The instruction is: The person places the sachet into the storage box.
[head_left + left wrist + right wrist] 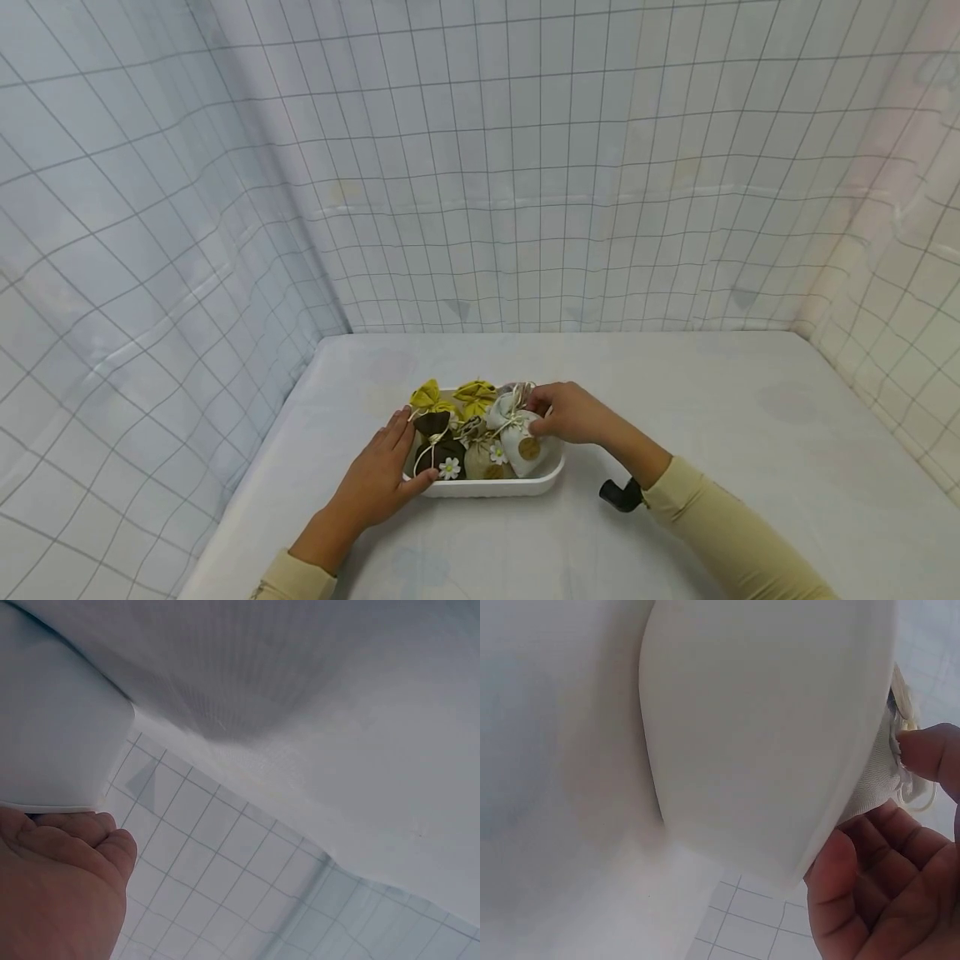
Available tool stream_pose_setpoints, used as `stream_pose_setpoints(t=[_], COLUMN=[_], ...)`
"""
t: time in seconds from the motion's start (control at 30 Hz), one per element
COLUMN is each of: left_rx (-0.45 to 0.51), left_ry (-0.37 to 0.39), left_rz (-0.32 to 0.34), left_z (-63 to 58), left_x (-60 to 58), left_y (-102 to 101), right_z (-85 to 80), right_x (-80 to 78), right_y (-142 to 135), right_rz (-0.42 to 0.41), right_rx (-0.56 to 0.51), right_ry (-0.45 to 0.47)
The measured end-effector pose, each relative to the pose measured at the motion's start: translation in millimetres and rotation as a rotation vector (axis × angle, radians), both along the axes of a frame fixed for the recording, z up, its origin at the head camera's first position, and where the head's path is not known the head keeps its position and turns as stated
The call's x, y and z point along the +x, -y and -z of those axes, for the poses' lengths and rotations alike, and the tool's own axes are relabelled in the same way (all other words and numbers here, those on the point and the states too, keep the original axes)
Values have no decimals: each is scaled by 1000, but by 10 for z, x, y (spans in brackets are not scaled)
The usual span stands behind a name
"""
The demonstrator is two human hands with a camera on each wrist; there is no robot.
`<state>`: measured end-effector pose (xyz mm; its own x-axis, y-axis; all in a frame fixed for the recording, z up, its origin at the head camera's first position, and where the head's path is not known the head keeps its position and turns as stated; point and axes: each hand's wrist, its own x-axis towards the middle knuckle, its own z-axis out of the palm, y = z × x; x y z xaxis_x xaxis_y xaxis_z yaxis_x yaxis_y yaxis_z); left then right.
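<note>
A white tray (487, 488) holds several small drawstring pouches. At its right end, my right hand (573, 414) pinches a white pouch (516, 454) with a round tan patch; the right wrist view has its pale cloth (876, 784) between thumb and fingers, above the tray wall (757, 727). My left hand (382, 471) rests along the tray's left end with fingers fairly straight, the thumb by the front rim. Near that thumb lies a dark brown pouch (431, 458) with a white flower. A beige pouch (480, 460) sits in the middle, with yellow pouches (474, 400) behind.
The tray stands on a white-covered table (735, 417). A black curved object (619, 497) shows beside the right forearm, partly hidden by the sleeve. White cloth walls with a grid pattern (562, 167) close off the back and both sides.
</note>
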<state>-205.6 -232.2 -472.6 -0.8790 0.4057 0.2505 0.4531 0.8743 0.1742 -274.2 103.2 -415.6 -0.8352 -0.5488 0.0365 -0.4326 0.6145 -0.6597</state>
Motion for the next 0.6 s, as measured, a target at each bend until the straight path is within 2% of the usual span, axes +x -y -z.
stream_pose_setpoints(t=[0.43,0.6], left_rx=[0,-1], left_ry=[16,21], left_rz=[0,-4], left_z=[-5,0], left_x=[-4,-6], left_y=[-3,-3], right_z=[-28,-24], right_x=[60,48], right_y=[23,-6], right_rz=[-87,-97], right_rx=[87,89], right_ry=[2,8])
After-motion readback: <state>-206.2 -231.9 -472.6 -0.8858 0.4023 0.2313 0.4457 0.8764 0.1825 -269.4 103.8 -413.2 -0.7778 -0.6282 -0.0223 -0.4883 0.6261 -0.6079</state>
